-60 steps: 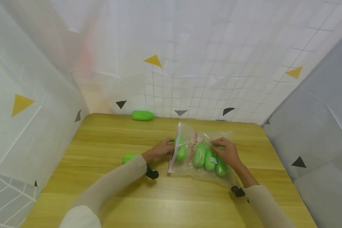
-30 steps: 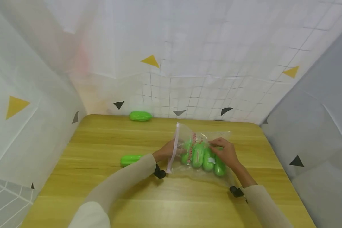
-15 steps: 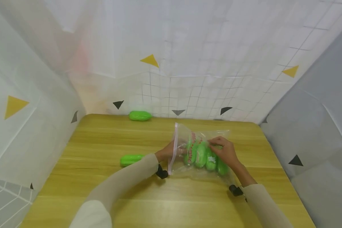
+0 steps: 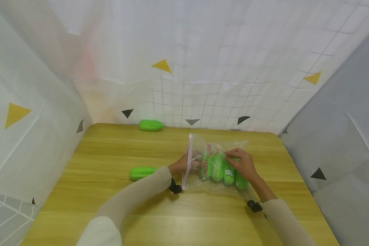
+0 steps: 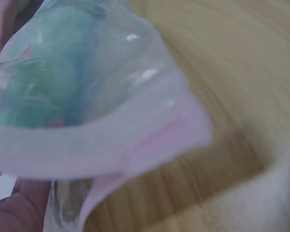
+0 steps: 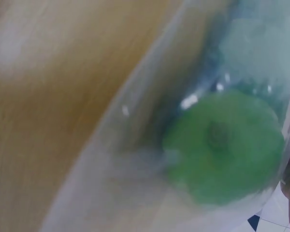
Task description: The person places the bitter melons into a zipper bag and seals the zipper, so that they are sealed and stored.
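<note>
A clear zip bag (image 4: 193, 182) with red print lies on the wooden table, its pink-edged mouth facing left. Several bright green, cucumber-shaped vegetables (image 4: 217, 169) sit side by side inside it. My left hand (image 4: 180, 164) reaches through the mouth, its fingers seen through the film right at the leftmost vegetable (image 4: 206, 167). In the left wrist view the pink zip edge (image 5: 174, 140) crosses in front of that hand. My right hand (image 4: 243, 162) pinches the bag's upper film above the vegetables on the right. One vegetable's round end (image 6: 222, 145) shows through the plastic in the right wrist view.
Another green vegetable (image 4: 141, 173) lies on the table, partly behind the left sleeve. One more (image 4: 151, 125) rests at the table's back edge against the white patterned sheet (image 4: 203, 95). Similar sheets hang at both sides.
My left hand has moved right, deeper into the bag, and the leftmost vegetable has shifted from near the mouth to against the others. The right hand keeps its pinch in nearly the same place.
</note>
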A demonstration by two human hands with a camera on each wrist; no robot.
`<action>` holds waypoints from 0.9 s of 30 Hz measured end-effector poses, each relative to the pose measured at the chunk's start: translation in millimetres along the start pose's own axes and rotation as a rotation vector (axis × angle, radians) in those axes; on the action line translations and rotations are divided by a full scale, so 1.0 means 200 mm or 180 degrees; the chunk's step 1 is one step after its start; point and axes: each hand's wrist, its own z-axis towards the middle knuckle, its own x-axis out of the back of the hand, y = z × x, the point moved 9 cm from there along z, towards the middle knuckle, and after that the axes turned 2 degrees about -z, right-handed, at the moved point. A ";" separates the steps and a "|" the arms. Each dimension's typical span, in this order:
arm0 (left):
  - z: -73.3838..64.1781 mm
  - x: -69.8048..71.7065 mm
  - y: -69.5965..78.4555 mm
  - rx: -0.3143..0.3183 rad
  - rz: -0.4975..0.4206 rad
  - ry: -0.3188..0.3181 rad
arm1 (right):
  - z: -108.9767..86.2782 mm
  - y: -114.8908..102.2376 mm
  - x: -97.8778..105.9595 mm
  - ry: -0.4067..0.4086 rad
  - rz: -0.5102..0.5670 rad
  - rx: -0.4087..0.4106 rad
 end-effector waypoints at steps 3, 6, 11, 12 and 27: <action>0.00 0.00 -0.01 0.0027 -0.0091 -0.0028 | 0.00 0.00 0.00 0.0017 0.0008 0.0028; 0.01 -0.01 -0.04 0.0059 -0.0204 -0.0080 | 0.00 0.00 -0.01 0.0011 0.0022 -0.0009; 0.02 0.00 -0.03 -0.0154 0.0212 -0.0058 | 0.00 0.01 -0.01 -0.0013 0.0006 -0.0072; 0.02 0.01 -0.03 -0.0172 0.0265 -0.0043 | 0.00 0.02 -0.01 -0.0019 -0.0001 -0.0080; 0.04 0.14 0.00 0.0227 0.1410 0.0199 | 0.00 0.02 -0.02 -0.0109 -0.0004 -0.0154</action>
